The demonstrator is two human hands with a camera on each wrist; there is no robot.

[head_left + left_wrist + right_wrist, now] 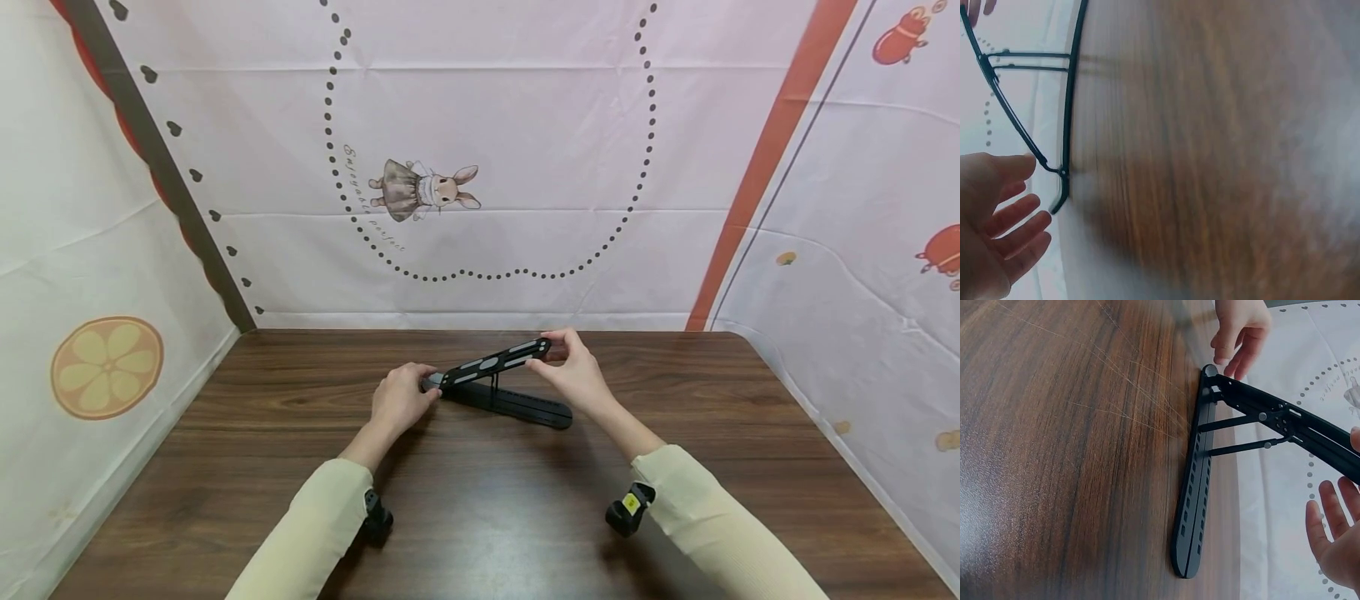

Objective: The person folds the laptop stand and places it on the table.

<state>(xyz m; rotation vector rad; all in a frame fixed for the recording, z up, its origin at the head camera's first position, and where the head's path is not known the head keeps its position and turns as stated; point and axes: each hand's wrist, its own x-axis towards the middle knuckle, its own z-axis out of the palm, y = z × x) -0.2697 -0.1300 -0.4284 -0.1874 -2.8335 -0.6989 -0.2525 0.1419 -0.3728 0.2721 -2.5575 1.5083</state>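
A black folding laptop stand [489, 364] with grey pads is partly opened into a narrow V above the table. Its lower bar [1192, 506] lies along the tabletop, and two thin struts [1235, 424] join it to the raised upper bar. My left hand [397, 400] holds the hinge end at the left between thumb and index finger; its other fingers are spread loosely in the left wrist view. With thumb and fingers, my right hand [573, 372] pinches the lifted right end of the upper bar. The right wrist view cuts off that grip.
The brown wood-grain table [480, 517] extends in front of and beside the stand. A printed white cloth [525, 167] rises behind its back edge and along both sides. Small black wrist devices [628, 510] sit at the sleeves.
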